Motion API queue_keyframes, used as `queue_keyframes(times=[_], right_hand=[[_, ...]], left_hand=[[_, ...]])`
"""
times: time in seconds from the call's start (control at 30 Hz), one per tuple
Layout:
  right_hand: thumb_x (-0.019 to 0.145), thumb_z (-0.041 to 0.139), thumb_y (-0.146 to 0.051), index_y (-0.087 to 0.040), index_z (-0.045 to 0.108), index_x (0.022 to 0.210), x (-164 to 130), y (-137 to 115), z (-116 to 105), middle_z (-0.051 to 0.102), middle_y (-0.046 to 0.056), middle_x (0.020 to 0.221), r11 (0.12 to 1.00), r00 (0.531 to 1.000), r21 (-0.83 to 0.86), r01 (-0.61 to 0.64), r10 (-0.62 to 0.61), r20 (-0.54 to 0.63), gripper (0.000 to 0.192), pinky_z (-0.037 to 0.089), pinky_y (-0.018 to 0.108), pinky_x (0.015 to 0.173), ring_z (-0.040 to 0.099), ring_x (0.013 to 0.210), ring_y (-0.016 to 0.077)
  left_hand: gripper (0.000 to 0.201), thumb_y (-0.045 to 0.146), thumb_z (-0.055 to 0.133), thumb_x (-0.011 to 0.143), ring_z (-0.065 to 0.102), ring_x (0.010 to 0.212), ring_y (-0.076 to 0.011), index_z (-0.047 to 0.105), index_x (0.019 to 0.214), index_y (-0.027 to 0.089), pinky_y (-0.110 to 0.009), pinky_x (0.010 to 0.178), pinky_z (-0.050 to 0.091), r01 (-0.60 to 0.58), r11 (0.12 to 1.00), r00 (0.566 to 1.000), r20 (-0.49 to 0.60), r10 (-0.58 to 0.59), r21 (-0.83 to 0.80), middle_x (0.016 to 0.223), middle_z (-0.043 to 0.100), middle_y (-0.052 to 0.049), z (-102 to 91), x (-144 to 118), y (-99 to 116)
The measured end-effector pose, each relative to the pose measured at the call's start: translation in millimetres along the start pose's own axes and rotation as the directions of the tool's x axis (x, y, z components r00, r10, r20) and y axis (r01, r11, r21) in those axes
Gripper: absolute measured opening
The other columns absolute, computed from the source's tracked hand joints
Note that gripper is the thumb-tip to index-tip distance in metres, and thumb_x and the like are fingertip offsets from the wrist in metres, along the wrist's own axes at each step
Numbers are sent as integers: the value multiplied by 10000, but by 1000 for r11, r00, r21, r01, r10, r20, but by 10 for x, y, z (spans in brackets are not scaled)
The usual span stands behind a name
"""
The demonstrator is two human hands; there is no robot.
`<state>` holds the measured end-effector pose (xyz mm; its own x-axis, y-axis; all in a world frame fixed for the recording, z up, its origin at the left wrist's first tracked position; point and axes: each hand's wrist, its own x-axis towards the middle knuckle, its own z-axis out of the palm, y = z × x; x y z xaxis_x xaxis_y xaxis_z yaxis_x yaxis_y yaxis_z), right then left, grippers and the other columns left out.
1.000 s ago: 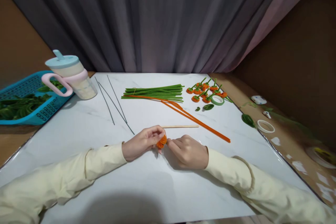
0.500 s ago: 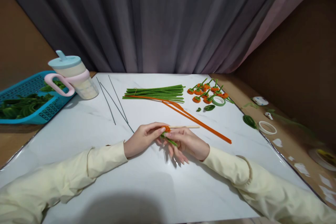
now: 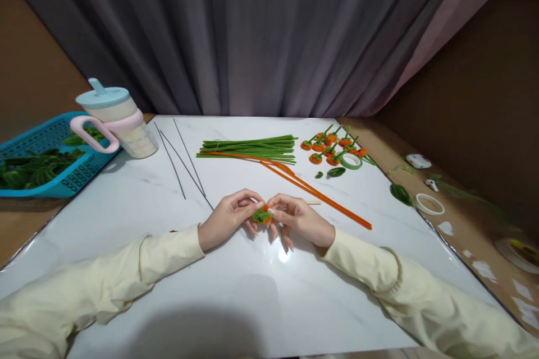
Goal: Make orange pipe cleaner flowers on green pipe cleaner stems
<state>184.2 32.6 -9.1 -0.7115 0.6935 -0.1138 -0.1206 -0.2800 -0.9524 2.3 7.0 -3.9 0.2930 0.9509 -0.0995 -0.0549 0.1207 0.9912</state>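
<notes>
Both hands — left hand (image 3: 229, 217), right hand (image 3: 297, 216) — pinch one small orange-and-green pipe-cleaner flower (image 3: 262, 215) between fingertips

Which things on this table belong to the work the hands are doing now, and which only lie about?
In the work:
- small orange and green pipe-cleaner flower, pinched by left hand and right hand
- bundle of green pipe cleaners
- long orange pipe cleaners
- finished orange flowers

Lying about:
- blue-lidded cup with pink handle
- blue plastic basket
- white earbud

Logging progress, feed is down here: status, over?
Left hand and right hand both pinch the orange-green flower piece above the table. Wooden stick behind. Nothing blocking.
</notes>
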Motion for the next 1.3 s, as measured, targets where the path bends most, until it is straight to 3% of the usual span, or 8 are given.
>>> queue_keyframes(times=[0.13, 0.27, 0.4, 0.57, 0.77, 1.0, 1.2, 1.3], right_hand=[[766, 635, -391, -157, 478, 819, -2, 10, -11, 577, -57, 510, 1000, 999, -9, 17, -17, -36, 287, 395, 148, 257, 487, 303, 66], [787, 612, -397, -153, 483, 759, -20, -7, 22, 551, -56, 480, 994, 987, -55, 92, -99, -127, 277, 382, 146, 264, 461, 297, 57], [796, 613, -380, -153, 493, 778, -34, -35, 59, 571, -44, 531, 989, 973, -39, 144, -148, -177, 258, 397, 150, 269, 493, 327, 64], [768, 657, -345, -144, 533, 868, -21, -39, 10, 629, 0, 663, 984, 982, 80, 160, -150, -117, 257, 460, 165, 316, 589, 466, 97], [737, 701, -288, -138, 537, 806, -3, 3, -44, 642, -7, 604, 975, 997, 211, 74, -76, 5, 233, 440, 145, 306, 573, 413, 87], [756, 688, -277, -142, 496, 771, -16, 28, -33, 648, 0, 572, 980, 995, 196, 29, -47, 87, 235, 446, 139, 321, 564, 393, 80], [741, 699, -219, -175, 476, 877, -37, -25, -17, 647, -21, 631, 964, 996, 262, 40, -60, 71, 265, 488, 169, 354, 613, 506, 113], [756, 677, -185, -170, 480, 876, -44, -39, -9, 641, -25, 633, 964, 994, 267, 20, -48, 100, 231, 475, 157, 344, 592, 470, 96]], left_hand=[[337, 436, 633, 757, 646, 588, -147, 595, 889, 128, -263, 576, 550, 42, 997, 999, 8, -41, -61, 715, 648, -28, -8, -3, 3], [333, 296, 706, 719, 658, 710, -149, 608, 998, 142, -284, 706, 552, 36, 988, 998, 63, -27, -148, 898, 649, -45, -4, -28, 12], [318, 271, 696, 732, 650, 663, -139, 601, 1005, 138, -279, 644, 555, 49, 975, 998, 60, -36, -218, 876, 643, -42, -13, -20, 8], [361, 248, 700, 732, 637, 636, -130, 561, 1051, 153, -274, 627, 545, 20, 966, 999, 31, -12, -259, 846, 640, -26, -36, -5, 38], [237, 246, 693, 744, 636, 634, -128, 613, 928, 121, -268, 640, 519, 16, 973, 992, 124, 13, -231, 858, 654, -45, -55, -29, 17], [180, 259, 704, 735, 621, 699, -143, 621, 782, 105, -255, 634, 497, -38, 979, 975, 205, 80, -202, 781, 666, -57, -48, -45, -31], [273, 252, 688, 755, 624, 754, -134, 559, 968, 140, -245, 674, 503, -51, 984, 975, 205, 87, -171, 860, 639, -45, -34, -55, 7], [263, 258, 682, 762, 620, 715, -118, 504, 931, 161, -230, 633, 508, -51, 979, 963, 249, 101, -198, 829, 630, -21, -28, -62, 6]])
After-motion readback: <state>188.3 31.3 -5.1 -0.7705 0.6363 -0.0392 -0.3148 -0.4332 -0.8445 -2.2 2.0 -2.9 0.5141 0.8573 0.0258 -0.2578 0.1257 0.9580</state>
